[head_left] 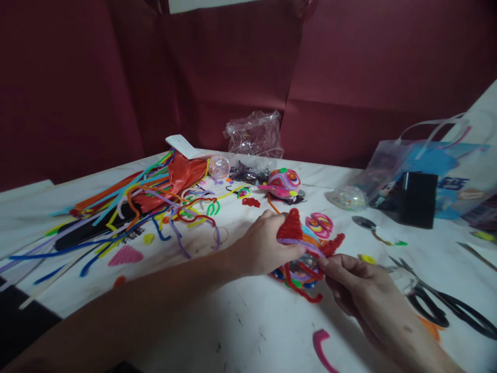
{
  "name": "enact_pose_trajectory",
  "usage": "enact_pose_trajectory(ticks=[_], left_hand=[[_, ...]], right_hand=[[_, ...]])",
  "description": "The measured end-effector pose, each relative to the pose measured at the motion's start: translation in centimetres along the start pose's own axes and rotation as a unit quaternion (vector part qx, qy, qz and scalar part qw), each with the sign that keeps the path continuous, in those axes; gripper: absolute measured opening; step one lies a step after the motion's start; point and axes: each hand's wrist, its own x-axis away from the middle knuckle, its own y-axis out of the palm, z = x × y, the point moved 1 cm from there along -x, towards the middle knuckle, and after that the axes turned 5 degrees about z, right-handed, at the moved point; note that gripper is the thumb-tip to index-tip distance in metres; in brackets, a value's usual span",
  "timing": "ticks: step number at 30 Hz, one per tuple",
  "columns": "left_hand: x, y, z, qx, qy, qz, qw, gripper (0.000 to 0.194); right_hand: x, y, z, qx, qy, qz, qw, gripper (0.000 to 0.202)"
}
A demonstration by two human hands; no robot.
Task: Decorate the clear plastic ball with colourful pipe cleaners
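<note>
Near the middle of the head view is a colourful pipe-cleaner craft (306,238), with a pink and orange spiral, red pieces standing out and a clear part low on its body. My left hand (267,243) is closed around its left side, the thumb along a purple strip. At the craft's lower right, my right hand (361,290) pinches a red pipe cleaner (310,273); its fingertips partly hide the strip's end. Another red length (298,292) hangs below the craft. Behind stands a second round pipe-cleaner craft (284,184), in pink, white and orange.
Loose pipe cleaners (128,217) spread over the left of the white table. Black-handled scissors (438,300) lie by my right wrist. Farther back are a clear ball (219,167), crumpled plastic bag (254,134), black box (418,201) and translucent carrier bag (388,160).
</note>
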Motion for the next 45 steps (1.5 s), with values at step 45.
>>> enact_pose_trajectory(ticks=[45], left_hand=[[-0.2,0.0,-0.6,0.046,-0.040,-0.015,0.998,0.028]], right_hand=[[-0.3,-0.4,1.2,0.027,-0.089,0.058,0.994,0.056]])
